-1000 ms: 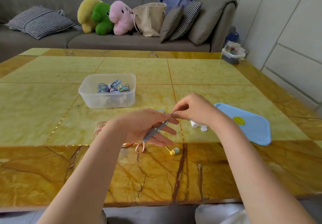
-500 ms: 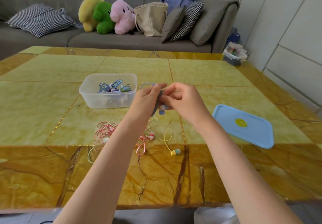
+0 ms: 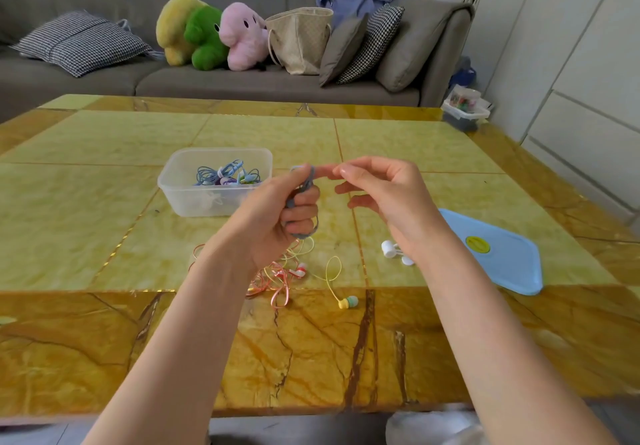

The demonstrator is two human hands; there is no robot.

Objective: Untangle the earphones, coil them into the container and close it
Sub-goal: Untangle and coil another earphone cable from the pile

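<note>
Fingers of the left hand (image 3: 277,216) are curled round a grey-blue earphone coil (image 3: 300,198) at frame centre; the right hand (image 3: 384,195) is held loosely open beside it. Left of them the container (image 3: 214,181) is seen, its lid (image 3: 498,254) at right.

Pink cable tangle (image 3: 277,280) partly hidden behind left forearm | white earbuds (image 3: 393,250) partly covered by right wrist | bundle in left hand (image 3: 277,216) motion-blurred | container (image 3: 180,181) contents too tangled to be counted
</note>
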